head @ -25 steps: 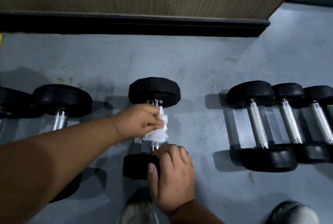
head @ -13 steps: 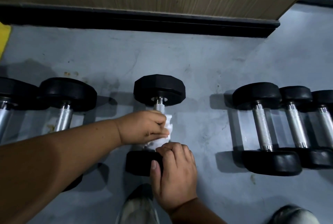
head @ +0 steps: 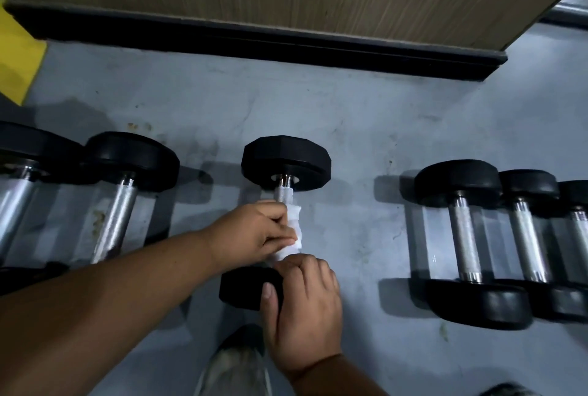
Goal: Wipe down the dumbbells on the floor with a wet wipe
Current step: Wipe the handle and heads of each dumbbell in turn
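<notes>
A black-headed dumbbell (head: 286,161) with a chrome handle lies on the grey floor in the middle of the view. My left hand (head: 254,231) grips a white wet wipe (head: 294,231) wrapped round the lower part of that handle. My right hand (head: 302,306) curls over the near head of the same dumbbell (head: 245,289), thumb on its end face. The handle's upper stretch shows bare between wipe and far head.
Two dumbbells (head: 127,192) lie at the left and three (head: 467,236) at the right. A wooden panel with a black skirting (head: 286,42) runs along the back. A yellow object (head: 19,58) sits far left. My shoes (head: 235,367) are at the bottom edge.
My left hand with the wipe has slid down the handle from near the far head toward the near head. The right hand has kept its hold. The camera has shifted slightly.
</notes>
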